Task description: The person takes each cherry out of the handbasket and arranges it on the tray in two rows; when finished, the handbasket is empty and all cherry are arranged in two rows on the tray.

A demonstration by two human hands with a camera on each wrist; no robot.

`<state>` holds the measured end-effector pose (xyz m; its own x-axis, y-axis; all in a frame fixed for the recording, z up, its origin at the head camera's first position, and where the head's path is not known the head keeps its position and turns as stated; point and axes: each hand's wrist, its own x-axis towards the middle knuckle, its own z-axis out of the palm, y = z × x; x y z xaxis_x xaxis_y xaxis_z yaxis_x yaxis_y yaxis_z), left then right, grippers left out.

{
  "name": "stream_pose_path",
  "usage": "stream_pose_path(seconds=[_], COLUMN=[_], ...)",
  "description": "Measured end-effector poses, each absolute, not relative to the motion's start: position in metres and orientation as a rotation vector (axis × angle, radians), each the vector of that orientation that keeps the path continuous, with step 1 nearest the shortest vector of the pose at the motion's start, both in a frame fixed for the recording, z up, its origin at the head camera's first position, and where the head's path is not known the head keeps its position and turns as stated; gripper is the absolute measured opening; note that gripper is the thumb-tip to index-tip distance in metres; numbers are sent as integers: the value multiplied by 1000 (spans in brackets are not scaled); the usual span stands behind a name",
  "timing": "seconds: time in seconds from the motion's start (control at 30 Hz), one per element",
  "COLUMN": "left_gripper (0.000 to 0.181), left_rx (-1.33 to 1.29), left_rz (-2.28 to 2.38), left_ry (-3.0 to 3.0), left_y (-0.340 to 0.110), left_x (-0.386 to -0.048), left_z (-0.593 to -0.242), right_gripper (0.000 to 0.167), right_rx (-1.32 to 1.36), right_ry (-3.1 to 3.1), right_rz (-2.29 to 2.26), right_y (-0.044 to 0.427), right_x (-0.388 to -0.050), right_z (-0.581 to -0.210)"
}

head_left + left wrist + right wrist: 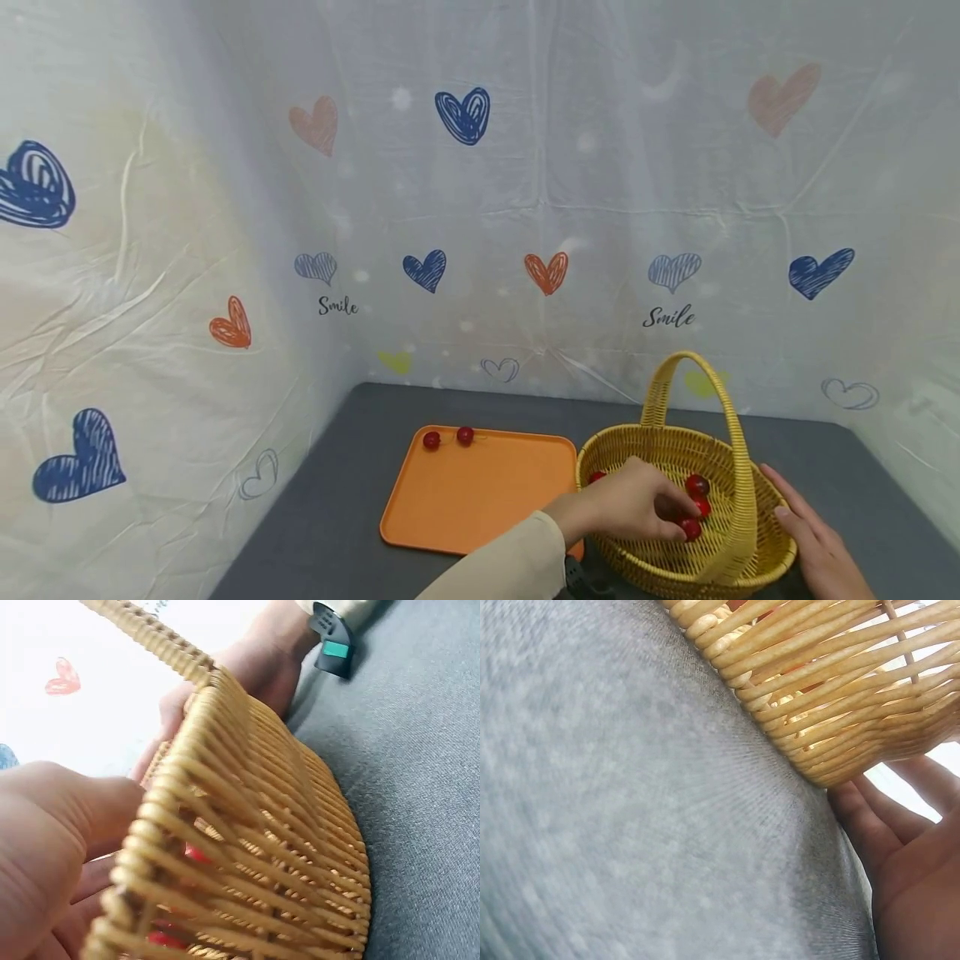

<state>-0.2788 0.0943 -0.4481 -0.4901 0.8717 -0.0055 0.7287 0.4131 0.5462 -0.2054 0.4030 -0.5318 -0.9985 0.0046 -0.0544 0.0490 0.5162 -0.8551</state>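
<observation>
Backdrop: behind the counter, a pale sheet point(585, 192), printed with hearts and the word "Smile", is hung.
Counter: on the dark grey counter point(315, 533), an orange tray point(480, 492) is set just beside a yellow wicker basket point(615, 446).
Tray: two cherries point(465, 436) are seen near its far edge, toward the left.
Basket: three cherries are clustered inside, and another is partly hidden near the left wall.
Left hand point(637, 500): reached over the rim, with the nearest red cherry point(690, 530) apparently pinched between thumb and fingertips.
Right hand point(817, 542): laid against the outer right wall, its extended fingers touching the wicker.
Handling: a light pinch would be best used, so that the skin is not bruised; neighbouring fruit should be left undisturbed, the handle point(738, 450) avoided and the basket steadied.
</observation>
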Motion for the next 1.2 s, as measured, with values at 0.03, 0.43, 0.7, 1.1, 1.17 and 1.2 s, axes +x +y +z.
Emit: stream_pose_path(seconds=[0.03,0.43,0.7,1.1,1.17,1.2], left_gripper=[32,29,31,29,29,28], left_rx=[1385,1410,1336,1196,1189,1182], left_rz=[727,968,1235,1477,1507,1520], left_ry=[2384,2398,2325,2369,2381,2386], left_y=[91,51,20,-31,-40,-44], left_x=[-278,-273,-273,-284,-288,-290], left_z=[-447,-438,-428,-427,-427,-427], right_gripper=[71,70,70,68,67,67], right_rx=[49,62,70,34,16,12], right_ry=[2698,2639,2630,2683,2694,2696], right_rz=[-1513,-1559,-1569,-1541,-1540,-1540], right_y=[403,405,403,406,406,406], right_x=[-206,-206,-206,-207,-207,-207], right_z=[-531,-533,-530,-536,-536,-536])
